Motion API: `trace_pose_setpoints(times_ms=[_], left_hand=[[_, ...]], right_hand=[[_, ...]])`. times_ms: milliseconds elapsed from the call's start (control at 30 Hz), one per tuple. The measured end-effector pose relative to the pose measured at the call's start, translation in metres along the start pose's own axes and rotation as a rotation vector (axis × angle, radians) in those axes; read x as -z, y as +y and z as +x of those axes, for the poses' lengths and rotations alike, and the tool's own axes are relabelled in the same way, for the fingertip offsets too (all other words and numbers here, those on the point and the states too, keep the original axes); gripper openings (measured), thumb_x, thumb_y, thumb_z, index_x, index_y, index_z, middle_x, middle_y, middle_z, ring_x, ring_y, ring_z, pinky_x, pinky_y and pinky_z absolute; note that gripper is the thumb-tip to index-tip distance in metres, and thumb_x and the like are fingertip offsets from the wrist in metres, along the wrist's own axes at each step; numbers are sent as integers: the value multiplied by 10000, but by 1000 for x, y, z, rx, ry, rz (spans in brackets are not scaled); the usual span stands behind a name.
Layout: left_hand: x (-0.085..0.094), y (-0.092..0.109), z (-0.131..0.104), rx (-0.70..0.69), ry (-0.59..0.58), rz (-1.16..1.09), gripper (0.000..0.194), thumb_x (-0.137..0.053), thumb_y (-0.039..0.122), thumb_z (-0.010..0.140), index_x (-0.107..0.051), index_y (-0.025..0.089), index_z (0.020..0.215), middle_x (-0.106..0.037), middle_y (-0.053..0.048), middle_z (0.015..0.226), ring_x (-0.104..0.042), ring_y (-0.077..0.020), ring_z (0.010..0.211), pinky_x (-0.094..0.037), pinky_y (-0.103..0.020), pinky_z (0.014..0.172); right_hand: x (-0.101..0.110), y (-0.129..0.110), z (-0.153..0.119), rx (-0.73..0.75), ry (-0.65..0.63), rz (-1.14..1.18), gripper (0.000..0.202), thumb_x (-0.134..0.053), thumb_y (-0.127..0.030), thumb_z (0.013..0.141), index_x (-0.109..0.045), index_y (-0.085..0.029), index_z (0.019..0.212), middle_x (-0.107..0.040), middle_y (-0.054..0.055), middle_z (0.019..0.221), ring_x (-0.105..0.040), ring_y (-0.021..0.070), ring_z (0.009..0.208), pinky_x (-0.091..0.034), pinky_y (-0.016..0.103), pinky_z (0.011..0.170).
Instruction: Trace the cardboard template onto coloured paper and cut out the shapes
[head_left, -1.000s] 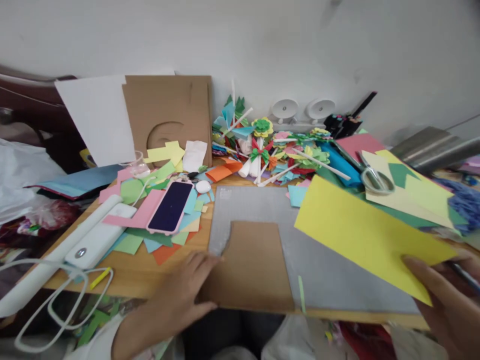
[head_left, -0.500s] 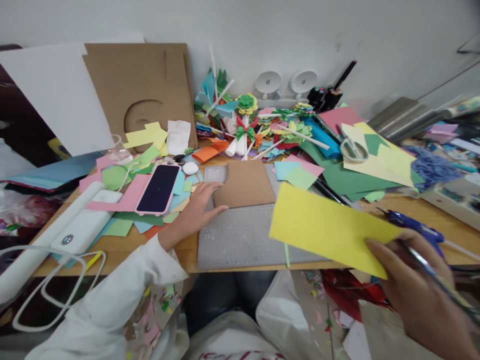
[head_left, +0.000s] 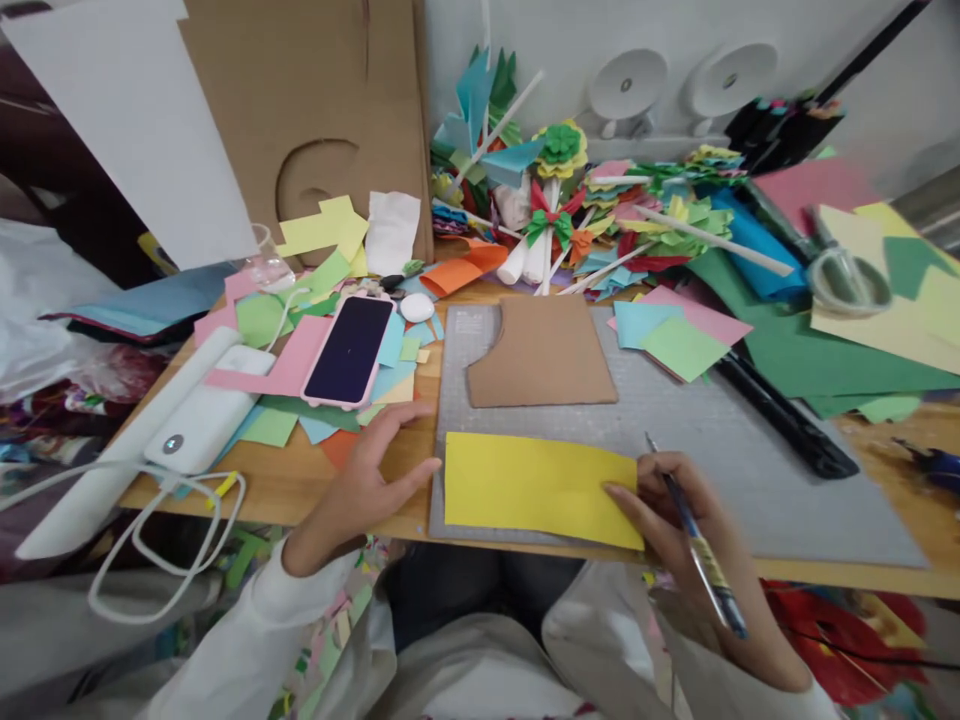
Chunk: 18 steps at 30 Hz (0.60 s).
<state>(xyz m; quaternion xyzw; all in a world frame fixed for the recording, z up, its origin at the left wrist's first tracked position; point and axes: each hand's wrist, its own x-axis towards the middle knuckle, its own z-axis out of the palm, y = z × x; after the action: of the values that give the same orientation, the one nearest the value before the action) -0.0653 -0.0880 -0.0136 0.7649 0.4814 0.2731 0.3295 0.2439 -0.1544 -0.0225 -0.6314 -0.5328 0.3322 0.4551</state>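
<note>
My right hand (head_left: 686,530) pinches the right end of a yellow strip of paper (head_left: 536,490) and also holds a pen (head_left: 701,550) between its fingers, tip toward the far side. The paper lies over the near edge of a grey cutting mat (head_left: 780,500). My left hand (head_left: 375,475) is open, thumb and fingers apart, just beside the paper's left end with nothing in it. Beyond the paper, a brown cardboard piece (head_left: 547,355) with a curved cut at its left rests on the mat.
Left of the mat lie a phone (head_left: 350,350), paper scraps, and a white power bank (head_left: 199,410) with a looped cable. Paper flowers (head_left: 559,150) pile up at the back. A black stick-like tool (head_left: 795,420), scissors (head_left: 847,275) and green paper (head_left: 787,345) are at right.
My right hand has brought the yellow paper left and down onto the mat. My left hand has left the cardboard and drawn back toward me. The view has tilted down.
</note>
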Motion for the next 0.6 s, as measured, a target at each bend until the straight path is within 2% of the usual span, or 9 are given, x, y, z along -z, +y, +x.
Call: trace_pose_setpoints(times_ms=[133,233,433,600], left_hand=[[2,4,4,-58,-135,140,556,-673,372,836,-420,267,1320,-489,-68,1382,-397,-265,1318,-282,-436,1135],[2,5,5,-96,-183,217,581,-684,385,825,-415,275,1328,-498,-64,1389,-394,-278,1321,-238,-472,1149],[4,5,5,-111,-208,210,573,-688,373,818,-432,277,1321,-510,-59,1374,-404,-272,1307,-278,-447,1125],[6,6,6,-163,-241,201,644,-744,387,756,-447,265,1315,-528,-66,1343,-436,-276,1270,-289,-438,1109]], right_hand=[[0,-1,-3,-29,1,-35,299,-685,-435,806,-456,-243,815,-338,-54,667,-356,101,514,-299,224,438],[-1,0,-5,-58,-11,-59,295,-681,-437,810,-458,-245,832,-352,-51,661,-362,105,513,-293,224,434],[-1,4,-6,-67,-32,-42,284,-680,-437,811,-464,-254,836,-364,-47,661,-380,113,524,-314,223,444],[-1,2,-5,-55,-39,-48,294,-677,-438,817,-446,-255,821,-358,-50,664,-371,107,512,-315,218,443]])
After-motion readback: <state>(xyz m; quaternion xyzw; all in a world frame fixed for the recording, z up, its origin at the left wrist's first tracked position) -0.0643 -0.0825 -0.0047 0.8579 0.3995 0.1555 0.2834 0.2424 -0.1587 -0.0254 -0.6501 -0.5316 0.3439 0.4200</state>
